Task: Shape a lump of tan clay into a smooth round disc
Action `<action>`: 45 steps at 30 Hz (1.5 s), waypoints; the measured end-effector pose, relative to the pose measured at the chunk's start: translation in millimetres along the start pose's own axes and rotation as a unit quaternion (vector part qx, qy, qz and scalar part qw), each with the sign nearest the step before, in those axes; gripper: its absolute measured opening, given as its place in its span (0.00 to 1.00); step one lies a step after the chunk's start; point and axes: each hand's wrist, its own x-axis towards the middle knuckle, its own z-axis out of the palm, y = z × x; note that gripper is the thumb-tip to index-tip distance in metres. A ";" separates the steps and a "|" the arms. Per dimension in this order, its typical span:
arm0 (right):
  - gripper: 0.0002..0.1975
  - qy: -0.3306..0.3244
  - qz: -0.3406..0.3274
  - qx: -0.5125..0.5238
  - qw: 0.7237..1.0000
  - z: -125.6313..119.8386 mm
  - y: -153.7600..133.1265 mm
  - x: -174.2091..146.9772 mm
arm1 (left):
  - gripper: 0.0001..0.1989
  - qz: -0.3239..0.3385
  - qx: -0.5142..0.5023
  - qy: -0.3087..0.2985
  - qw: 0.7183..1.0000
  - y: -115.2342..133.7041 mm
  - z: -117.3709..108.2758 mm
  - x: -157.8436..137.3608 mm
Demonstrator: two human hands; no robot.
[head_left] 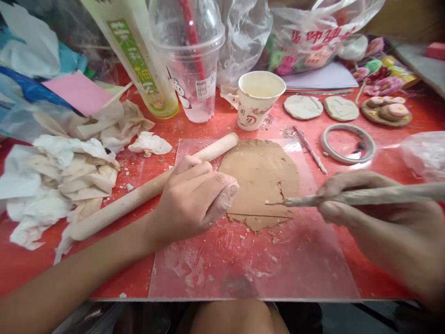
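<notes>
A flattened brown clay slab (259, 178) lies on a clear plastic sheet (257, 264). One straight cut line runs across its lower part, and its bottom edge is ragged. In my right hand (378, 222) is a clay-smeared needle tool (368, 195), pinched between thumb and fingers, its thin tip over the slab's lower right area beside a small tear. My left hand (200, 195) is closed at the slab's left edge, thumb pressed against the curled fingers; whatever is inside them is hidden. Behind that hand a wooden rolling pin (128, 206) lies slantwise, partly covered by it.
Crumpled tissues (62, 181) cover the left side. At the back stand a paper cup (259, 99), a plastic cup (191, 69) and a tall bottle (139, 60). A tape roll (347, 144), a thin stick (310, 150) and clay discs (303, 107) lie at the right.
</notes>
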 end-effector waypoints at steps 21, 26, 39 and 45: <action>0.03 -0.145 0.005 0.003 0.989 45.6 -18.5 11.0 | 0.14 -0.097 -0.049 0.018 0.994 -4.1 3.5 -0.7; 0.04 -0.158 0.010 -0.008 0.987 47.5 -19.0 12.3 | 0.14 -0.101 -0.051 0.008 0.994 -3.6 4.1 -0.6; 0.06 -0.154 0.006 -0.025 0.988 44.6 -18.6 9.1 | 0.12 -0.099 -0.049 0.006 0.994 -4.0 3.8 -0.1; 0.06 -0.146 0.015 -0.033 0.989 38.4 -15.4 6.8 | 0.13 -0.122 -0.054 -0.010 0.991 -1.9 2.2 1.0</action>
